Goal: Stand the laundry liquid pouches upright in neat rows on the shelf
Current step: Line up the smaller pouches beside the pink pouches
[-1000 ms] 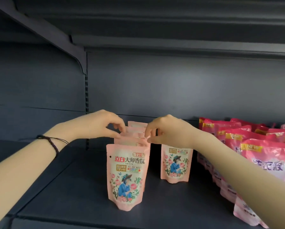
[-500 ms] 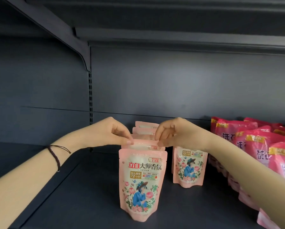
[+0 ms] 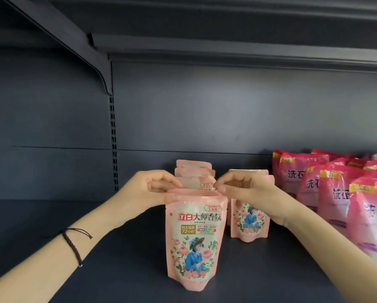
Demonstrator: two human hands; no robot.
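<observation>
a: at six o'clock on the dark shelf (image 3: 117, 270), the front pale-pink pouch (image 3: 196, 239) stands upright, label facing out. set against the picture from a second ago, the row behind it (image 3: 195, 173) shows the same staggered tops, and both hands have kept to the top seam; only the head camera has drawn nearer and tipped lower.

b: so nothing new is placed?

a: no. i judge this as squaring the front pouch against its row, not a fresh placement. the row itself looks about done.

b: and the hands?

a: the left hand (image 3: 148, 193) comes in from eight o'clock, wrist level, thumb and forefinger nipping the pouch's top left corner. the right hand (image 3: 246, 189) comes from four o'clock, fingers curled, pinching near the top right corner.

b: the rest?

a: a second pink pouch (image 3: 249, 221) stands at two o'clock of the front one, partly behind the right hand. the darker pink bags (image 3: 336, 193) crowd three o'clock, leaning.
</observation>
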